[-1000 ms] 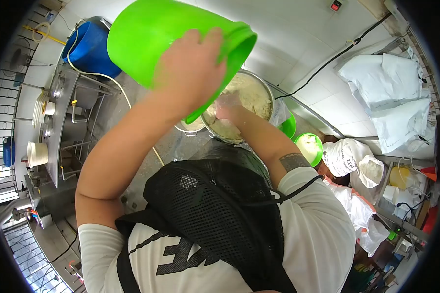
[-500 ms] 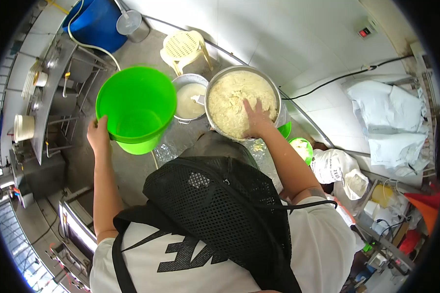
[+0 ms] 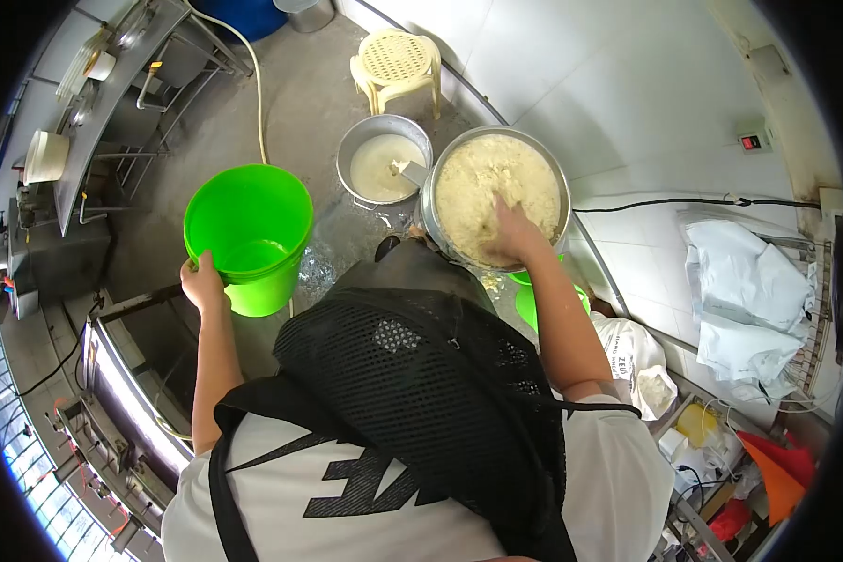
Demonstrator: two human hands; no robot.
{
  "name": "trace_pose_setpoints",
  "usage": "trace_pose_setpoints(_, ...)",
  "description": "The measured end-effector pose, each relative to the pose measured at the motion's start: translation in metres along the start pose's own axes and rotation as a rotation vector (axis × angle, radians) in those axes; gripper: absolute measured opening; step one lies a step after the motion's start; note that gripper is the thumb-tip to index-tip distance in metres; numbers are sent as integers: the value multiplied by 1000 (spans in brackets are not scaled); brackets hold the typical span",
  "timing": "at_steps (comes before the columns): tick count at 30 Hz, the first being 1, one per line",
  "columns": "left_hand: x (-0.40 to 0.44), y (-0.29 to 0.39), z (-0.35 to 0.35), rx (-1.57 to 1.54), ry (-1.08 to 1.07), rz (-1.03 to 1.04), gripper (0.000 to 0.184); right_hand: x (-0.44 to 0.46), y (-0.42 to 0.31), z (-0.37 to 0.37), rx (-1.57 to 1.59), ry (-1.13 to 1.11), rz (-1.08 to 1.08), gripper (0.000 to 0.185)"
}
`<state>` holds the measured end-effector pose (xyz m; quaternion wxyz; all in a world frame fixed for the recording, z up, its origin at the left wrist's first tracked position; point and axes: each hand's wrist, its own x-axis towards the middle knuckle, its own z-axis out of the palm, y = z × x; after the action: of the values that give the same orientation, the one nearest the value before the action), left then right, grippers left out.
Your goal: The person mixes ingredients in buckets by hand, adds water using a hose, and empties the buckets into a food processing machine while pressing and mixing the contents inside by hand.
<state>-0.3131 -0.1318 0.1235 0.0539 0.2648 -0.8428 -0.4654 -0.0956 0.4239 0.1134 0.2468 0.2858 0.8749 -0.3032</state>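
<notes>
My left hand (image 3: 204, 279) grips the near left rim of a bright green bucket (image 3: 270, 298), with the thumb over the edge. The bucket tilts toward me, and no contents show inside. To its right, a large round metal pot (image 3: 560, 178) is filled almost to the rim with a pale, lumpy dough-like mixture (image 3: 482, 183). My right hand (image 3: 515, 232) reaches into the near right part of this mixture, fingers apart and slightly blurred, the tips partly hidden. Left of that pot stands a smaller metal pot (image 3: 347, 169) holding whitish liquid and a flat-ended scoop or spatula (image 3: 410, 171).
A cream plastic stool (image 3: 395, 58) stands behind the pots, by the tiled wall. A hose (image 3: 253, 84) runs across the floor on the left, near a metal sink bench (image 3: 98, 112). Green tubs (image 3: 532, 304) and a white sack (image 3: 632, 351) stand at my right.
The view has shifted. My left hand has brought the green bucket lower and away from the small pot. My right hand's fingers, spread on the mixture before, now point down into it.
</notes>
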Motion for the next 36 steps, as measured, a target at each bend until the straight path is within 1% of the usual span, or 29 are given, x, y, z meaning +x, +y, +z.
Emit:
trace_pose_setpoints(2, 4, -9, 4, -114, 10, 52, 45, -17, -7, 1, -289, -86, 20, 119)
trace_pose_setpoints(4, 12, -18, 7, -78, 10, 82, 46, -25, -13, 2, -217, -37, 22, 119)
trace_pose_setpoints(5, 14, -24, 10, -76, -5, 98, 46, -11, -3, 17, -219, -35, 25, 119)
trace_pose_setpoints(7, 9, -18, 15, -77, -30, 119, 46, 32, 26, 61, 14, 102, 33, 115)
trace_pose_setpoints(8, 0, -5, 16, -72, -51, 78, 47, 40, 26, 68, 18, 108, 41, 115)
trace_pose_setpoints(10, -2, 5, 23, -67, -85, 45, 48, 47, 11, 76, 717, 187, 145, 108)
trace_pose_setpoints(11, -1, 6, 27, -71, -97, 46, 48, 50, 4, 71, 717, 194, 148, 108)
trace_pose_setpoints(13, -5, 8, 31, -71, -109, 46, 48, 37, -25, 43, 648, 354, 42, 104)
trace_pose_setpoints(14, -8, 13, 34, -77, -127, 51, 47, 33, -38, 36, 653, 358, 46, 104)
trace_pose_setpoints(16, -4, 17, 39, -81, -153, 64, 46, 24, -58, 24, -82, 284, -91, 96)
trace_pose_setpoints(17, 0, 13, 44, -108, -171, 70, 46, 20, -63, 21, -79, 290, -86, 96)
trace_pose_setpoints(19, -8, 27, 47, -138, -192, 73, 46, 14, -69, 16, -395, 150, -116, 85)
trace_pose_setpoints(20, -13, 33, 45, -125, -233, 31, 43, 16, -65, 16, -398, 151, -112, 85)
trace_pose_setpoints(21, -19, 40, 44, -112, -276, -11, 40, 19, -57, 16, -450, 28, -107, 83)
trace_pose_setpoints(22, -11, 37, 46, -118, -290, -5, 40, 24, -49, 13, -498, -87, -93, 81)
trace_pose_setpoints(23, 0, 26, 39, -65, -379, -118, 37, 37, -39, 8, -495, -81, -86, 81)
trace_pose_setpoints(24, 9, 16, 34, -13, -465, -229, 34, 58, -26, -3, -508, -305, -160, 77)
trace_pose_setpoints(25, 12, 9, 30, -1, -512, -263, 30, 76, -17, -17, -518, -530, -235, 74)
trace_pose_setpoints(26, 11, 5, 30, -4, -514, -262, 30, 84, -17, -39, -519, -527, -233, 74)
trace_pose_setpoints(27, 9, 3, 29, -33, -551, -327, 30, 86, -21, -66, -352, -542, -53, 72)
trace_pose_setpoints(28, 9, 0, 29, -61, -587, -393, 31, 86, -24, -74, -265, -551, 38, 71)
trace_pose_setpoints(29, 15, -9, 31, -50, -622, -366, 34, 87, -27, -82, -180, -552, 129, 71)
trace_pose_setpoints(30, 17, -14, 35, -46, -626, -365, 34, 86, -28, -80, -190, -196, 38, 68)
trace_pose_setpoints(31, 19, -18, 41, 5, -580, -344, 37, 85, -29, -79, -196, 161, -50, 65)
trace_pose_setpoints(32, 23, -21, 47, 55, -531, -323, 39, 90, -35, -72, -193, 162, -45, 65)
trace_pose_setpoints(33, 29, -22, 52, 92, -536, -325, 43, 99, -44, -58, -231, 243, -37, 67)
trace_pose_setpoints(34, 28, -11, 58, 96, -535, -325, 43, 106, -51, -45, -269, 323, -31, 69)
trace_pose_setpoints(35, 27, -1, 68, 94, -525, -309, 42, 106, -54, -31, -264, 320, -31, 69)
trace_pose_setpoints(36, 28, 10, 78, 93, -514, -293, 42, 101, -58, -14, -331, 352, -54, 69)
